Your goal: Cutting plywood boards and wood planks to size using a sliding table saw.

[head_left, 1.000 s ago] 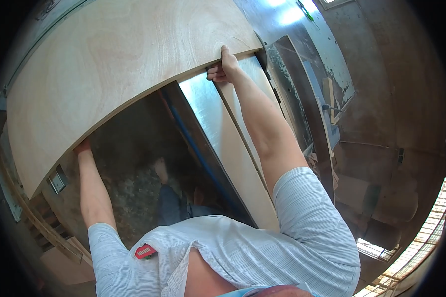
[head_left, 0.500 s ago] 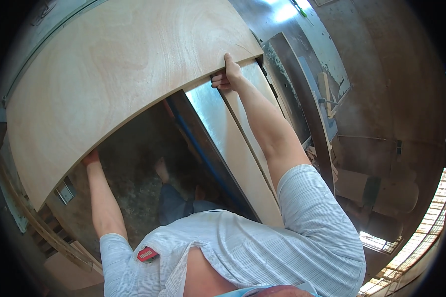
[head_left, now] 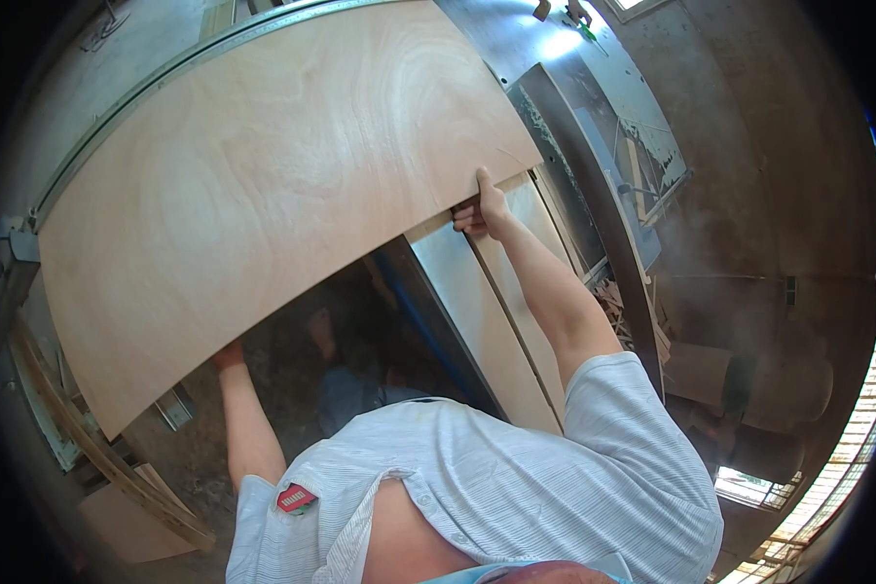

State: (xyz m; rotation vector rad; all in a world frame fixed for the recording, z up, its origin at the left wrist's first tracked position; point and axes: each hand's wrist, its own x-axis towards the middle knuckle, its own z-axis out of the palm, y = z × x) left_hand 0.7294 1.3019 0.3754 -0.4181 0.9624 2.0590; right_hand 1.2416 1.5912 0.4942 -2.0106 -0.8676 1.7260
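Observation:
A large sheet of pale plywood point(head_left: 282, 195) lies slanting across the upper left of the head view. My right hand point(head_left: 480, 204) grips its near edge toward the right, thumb on top and fingers curled at the edge. Under it is a machine table point(head_left: 453, 287) with pale metal strips and a dark side. My left hand point(head_left: 227, 355) reaches to the board's edge further left, its fingers hidden beneath the sheet. My bare foot point(head_left: 321, 331) shows on the dim floor below.
A metal rail point(head_left: 175, 60) runs behind the sheet. At right stand a long dark board point(head_left: 594, 180) and scrap wood point(head_left: 613, 307). A green-handled tool point(head_left: 588, 37) and small dark objects lie top right. Curved wooden pieces point(head_left: 107, 457) are at lower left.
The plywood sheet has moved down and rightward, toward me, uncovering more of the rail behind it. Both my hands have moved with it, the right one still gripping the edge.

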